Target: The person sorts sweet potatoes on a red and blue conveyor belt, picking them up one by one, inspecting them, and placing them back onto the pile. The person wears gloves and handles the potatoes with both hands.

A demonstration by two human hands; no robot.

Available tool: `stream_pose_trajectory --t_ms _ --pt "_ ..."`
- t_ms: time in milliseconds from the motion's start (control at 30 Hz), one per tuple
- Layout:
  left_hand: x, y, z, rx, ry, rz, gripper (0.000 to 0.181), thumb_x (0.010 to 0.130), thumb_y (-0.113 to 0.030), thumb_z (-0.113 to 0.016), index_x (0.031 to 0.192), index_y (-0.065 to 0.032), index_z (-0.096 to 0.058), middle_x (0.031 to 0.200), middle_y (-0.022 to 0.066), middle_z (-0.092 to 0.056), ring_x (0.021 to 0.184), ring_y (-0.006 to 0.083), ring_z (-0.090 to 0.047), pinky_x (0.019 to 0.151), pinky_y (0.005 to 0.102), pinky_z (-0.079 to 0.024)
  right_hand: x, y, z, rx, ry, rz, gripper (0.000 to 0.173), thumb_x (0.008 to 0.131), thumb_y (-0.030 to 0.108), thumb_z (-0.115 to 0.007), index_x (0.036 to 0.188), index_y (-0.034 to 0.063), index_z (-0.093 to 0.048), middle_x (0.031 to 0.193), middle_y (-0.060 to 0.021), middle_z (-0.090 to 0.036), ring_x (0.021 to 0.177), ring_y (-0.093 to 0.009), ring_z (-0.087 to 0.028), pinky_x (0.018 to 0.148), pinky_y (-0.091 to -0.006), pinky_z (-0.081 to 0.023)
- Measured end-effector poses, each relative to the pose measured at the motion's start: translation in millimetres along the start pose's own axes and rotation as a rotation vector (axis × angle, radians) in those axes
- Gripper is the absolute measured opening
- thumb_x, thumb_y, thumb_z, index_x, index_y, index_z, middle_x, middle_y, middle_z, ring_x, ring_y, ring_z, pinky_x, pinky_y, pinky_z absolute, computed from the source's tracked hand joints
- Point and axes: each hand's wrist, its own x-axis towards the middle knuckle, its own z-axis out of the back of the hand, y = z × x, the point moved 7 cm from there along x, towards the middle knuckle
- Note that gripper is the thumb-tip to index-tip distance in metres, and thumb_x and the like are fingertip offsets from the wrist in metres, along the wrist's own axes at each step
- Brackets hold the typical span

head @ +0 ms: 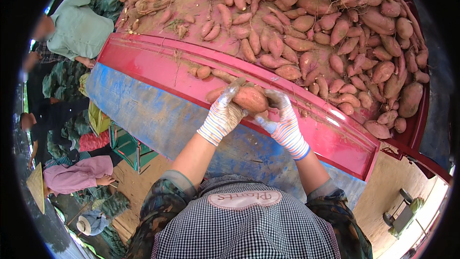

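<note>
A large sweet potato (251,99) is held between my two hands above a red metal ledge. My left hand (223,113), in a striped knit glove with a soiled palm, grips its left end, thumb on top. At its right end, my right hand (284,117) in a matching glove cups it, the fingertips against the skin. Behind and beside my left hand more sweet potatoes lie on the ledge, among them a small round one (203,72) and a long one (223,75), partly hidden by the glove.
Beyond the ledge (143,52) a heap of sweet potatoes (341,32) covers a red truck bed. A blue worn panel (154,108) hangs nearer me. At left are several people, filled net sacks (59,82) and a green-framed stool (125,144). A cart (400,216) stands at lower right.
</note>
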Motion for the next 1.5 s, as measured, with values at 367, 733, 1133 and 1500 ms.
stream_pose_trajectory --t_ms 367,733,1133,1500 --pt "-1 -12 -11 -0.308 0.172 0.02 0.049 0.085 -0.029 -0.057 0.13 -0.0092 -0.052 0.126 0.0155 -0.057 0.121 0.0353 -0.052 0.105 0.0561 -0.039 -12 9 -4 -0.047 0.025 0.054 0.043 0.08 0.005 -0.074 0.119 0.001 -0.056 0.113 -0.0102 -0.061 0.11 -0.019 -0.058 0.096 -0.0336 -0.047" --pt "1 -9 16 -0.18 -0.034 0.037 0.045 0.091 -0.029 -0.052 0.128 -0.0045 -0.052 0.117 0.016 -0.061 0.109 0.0312 -0.059 0.099 0.0474 -0.046 26 -5 -7 -0.204 0.049 0.113 0.038 0.087 0.021 -0.068 0.116 -0.0009 -0.058 0.112 -0.0156 -0.061 0.105 -0.029 -0.061 0.092 -0.0361 -0.048" --pt "0 -5 55 -0.132 -0.484 -0.025 0.045 0.093 -0.027 -0.045 0.13 -0.001 -0.049 0.102 0.0164 -0.061 0.083 0.0271 -0.061 0.077 0.0435 -0.053 19 -60 -75 1.203 0.112 -0.375 0.019 0.096 0.022 -0.058 0.097 0.0038 -0.065 0.098 -0.0068 -0.065 0.085 -0.016 -0.058 0.08 -0.0314 -0.049" --pt "-9 -3 75 -0.09 -0.328 0.039 0.044 0.087 -0.028 -0.053 0.126 -0.0058 -0.054 0.081 0.0133 -0.065 0.073 0.0316 -0.063 0.072 0.0515 -0.054 191 -111 134 -1.15 -0.148 -0.123 0.062 0.072 0.03 -0.073 0.129 0.0103 -0.055 0.126 -0.0169 -0.059 0.118 -0.035 -0.054 0.102 -0.0435 -0.042"
